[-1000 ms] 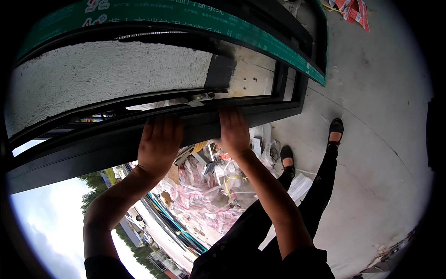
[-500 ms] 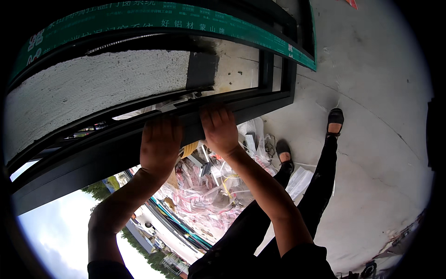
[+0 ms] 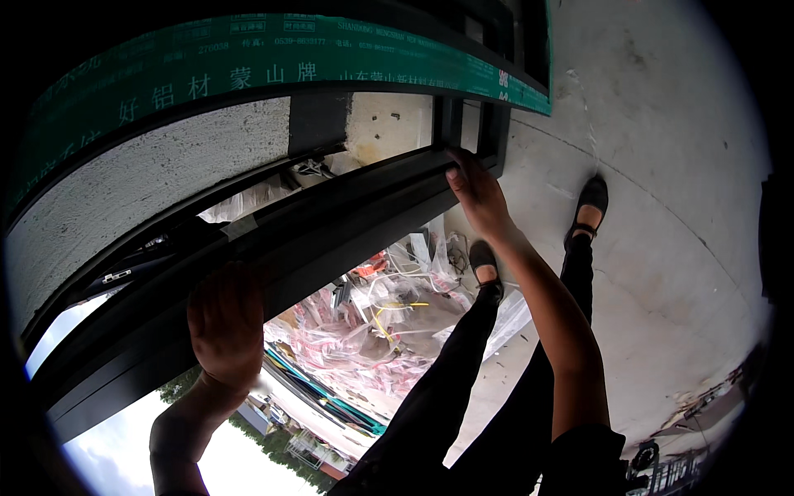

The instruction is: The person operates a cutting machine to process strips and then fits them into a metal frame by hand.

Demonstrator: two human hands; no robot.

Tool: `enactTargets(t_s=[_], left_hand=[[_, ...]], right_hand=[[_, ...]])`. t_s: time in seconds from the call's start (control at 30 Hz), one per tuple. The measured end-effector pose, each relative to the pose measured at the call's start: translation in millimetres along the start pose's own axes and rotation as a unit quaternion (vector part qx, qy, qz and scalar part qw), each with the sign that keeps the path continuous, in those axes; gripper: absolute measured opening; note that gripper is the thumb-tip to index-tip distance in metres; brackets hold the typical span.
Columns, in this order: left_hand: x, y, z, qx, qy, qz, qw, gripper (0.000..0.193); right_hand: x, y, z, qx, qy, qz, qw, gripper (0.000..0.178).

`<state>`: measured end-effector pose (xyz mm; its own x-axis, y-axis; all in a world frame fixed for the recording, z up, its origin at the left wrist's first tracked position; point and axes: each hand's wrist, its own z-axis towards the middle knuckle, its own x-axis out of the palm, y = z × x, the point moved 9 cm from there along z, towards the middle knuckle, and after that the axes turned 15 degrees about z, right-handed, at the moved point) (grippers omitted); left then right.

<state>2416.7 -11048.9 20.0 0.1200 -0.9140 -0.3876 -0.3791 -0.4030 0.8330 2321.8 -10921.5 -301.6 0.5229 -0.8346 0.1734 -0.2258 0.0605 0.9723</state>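
Observation:
A long black metal window frame [image 3: 331, 236] runs slantwise from the lower left up to the right. Over its near side, toward the left, my left hand [image 3: 227, 326] is closed, the fingertips dark and hard to make out. My right hand [image 3: 480, 198] grips the same frame close to its right end, thumb on the near side and fingers over the top edge. Behind lies a pale rough-surfaced panel [image 3: 190, 153] with a dark band. Above that, a bar covered in green printed film [image 3: 248, 70] curves across the view.
Crumpled clear and pinkish plastic wrap [image 3: 356, 331] lies in a heap below the frame. Grey concrete floor [image 3: 662, 273] stretches to the right, under my black shoes [image 3: 591, 198]. Long thin strips [image 3: 322, 393] lie beyond the heap, with trees and sky at the lower left.
My hands have moved apart along the frame: the left one toward lower left, the right one toward the frame's right end. The whole view has shifted slightly.

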Motion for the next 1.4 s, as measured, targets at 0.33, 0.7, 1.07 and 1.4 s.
enactTargets(t_s=[0.33, 0.7, 1.07, 1.4], left_hand=[[5, -12, 18, 0.022, 0.025, 0.001, 0.999, 0.036], [23, -3, -24, 0.039, 0.056, 0.009, 0.998, 0.047], [14, 4, -20, 0.023, 0.05, 0.006, 0.998, 0.047], [16, -3, -12, 0.03, 0.05, 0.007, 0.998, 0.052]], right_hand=[[-36, -140, 70, -0.024, -0.247, 0.081, 0.965, 0.054], [-39, -119, 32, 0.029, -0.114, 0.118, 0.986, 0.037], [24, -258, -85, 0.521, -0.252, 0.632, 0.514, 0.095], [27, -340, -56, 0.466, -0.338, 0.701, 0.421, 0.036]])
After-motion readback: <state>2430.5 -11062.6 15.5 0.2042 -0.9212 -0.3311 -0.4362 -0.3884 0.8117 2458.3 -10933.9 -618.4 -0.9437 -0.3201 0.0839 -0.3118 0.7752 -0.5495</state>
